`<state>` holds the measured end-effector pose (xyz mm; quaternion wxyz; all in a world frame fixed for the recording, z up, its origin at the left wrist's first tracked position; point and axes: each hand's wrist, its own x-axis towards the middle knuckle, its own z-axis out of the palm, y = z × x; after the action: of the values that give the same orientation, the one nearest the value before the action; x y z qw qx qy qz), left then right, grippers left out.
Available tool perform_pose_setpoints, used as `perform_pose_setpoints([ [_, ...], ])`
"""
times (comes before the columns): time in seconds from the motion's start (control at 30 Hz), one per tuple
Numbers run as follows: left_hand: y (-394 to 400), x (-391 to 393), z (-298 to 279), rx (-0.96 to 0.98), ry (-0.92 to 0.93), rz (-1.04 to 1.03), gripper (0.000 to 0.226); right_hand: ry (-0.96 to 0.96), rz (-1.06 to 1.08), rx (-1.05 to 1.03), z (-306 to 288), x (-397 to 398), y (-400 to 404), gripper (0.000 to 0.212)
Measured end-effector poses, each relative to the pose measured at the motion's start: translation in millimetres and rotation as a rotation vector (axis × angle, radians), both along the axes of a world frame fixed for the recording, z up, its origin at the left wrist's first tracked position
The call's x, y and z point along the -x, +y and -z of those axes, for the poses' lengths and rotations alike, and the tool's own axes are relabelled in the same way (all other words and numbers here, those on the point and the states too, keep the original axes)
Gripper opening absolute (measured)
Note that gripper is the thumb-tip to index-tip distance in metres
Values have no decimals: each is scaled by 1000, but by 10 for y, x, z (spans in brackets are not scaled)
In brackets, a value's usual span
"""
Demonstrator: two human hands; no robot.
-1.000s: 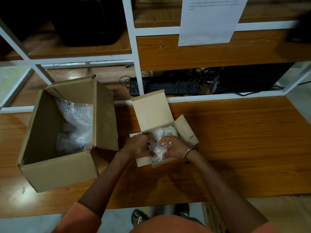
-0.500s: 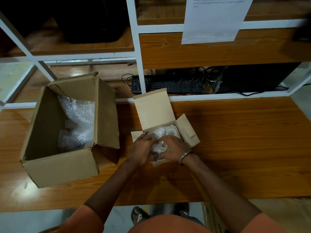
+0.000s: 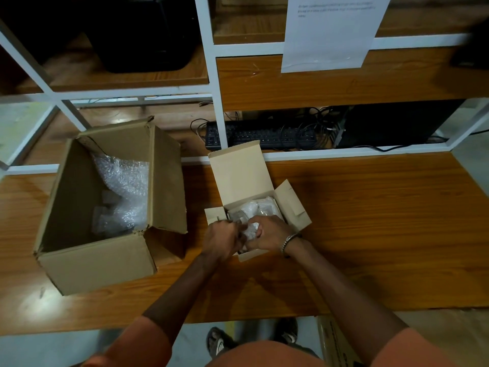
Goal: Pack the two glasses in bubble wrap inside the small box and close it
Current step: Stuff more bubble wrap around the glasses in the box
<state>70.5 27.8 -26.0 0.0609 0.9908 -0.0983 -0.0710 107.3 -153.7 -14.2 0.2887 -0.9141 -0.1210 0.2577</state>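
The small cardboard box stands open in the middle of the wooden table, its lid tilted up at the back and side flaps spread. Inside it lie bubble-wrapped bundles; the glasses themselves are hidden by the wrap. My left hand and my right hand meet over the front half of the box, both closed on a crumpled piece of bubble wrap between them. My hands cover the front of the box's inside.
A large open cardboard box with loose bubble wrap inside stands at the left. Behind the table are white shelf posts, a black keyboard with tangled cables, and a hanging paper sheet.
Both hands have stayed over the small box, kneading the bubble wrap lower into its front. My left hand has closed more tightly. The view has drifted slightly.
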Motion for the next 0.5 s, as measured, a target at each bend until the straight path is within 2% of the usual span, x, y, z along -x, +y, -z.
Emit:
perform_pose_setpoints([
  [0.13,18,-32,2,24,72,24,44,-88,40,33,67,63,59,72],
  [0.27,140,-98,-59,164,234,120,59,-144,47,85,74,89,106,69],
  [0.4,197,-27,-98,198,170,120,69,-188,53,102,81,136,142,69],
  [0.5,145,18,-103,170,100,28,66,-76,53,49,45,48,64,68],
])
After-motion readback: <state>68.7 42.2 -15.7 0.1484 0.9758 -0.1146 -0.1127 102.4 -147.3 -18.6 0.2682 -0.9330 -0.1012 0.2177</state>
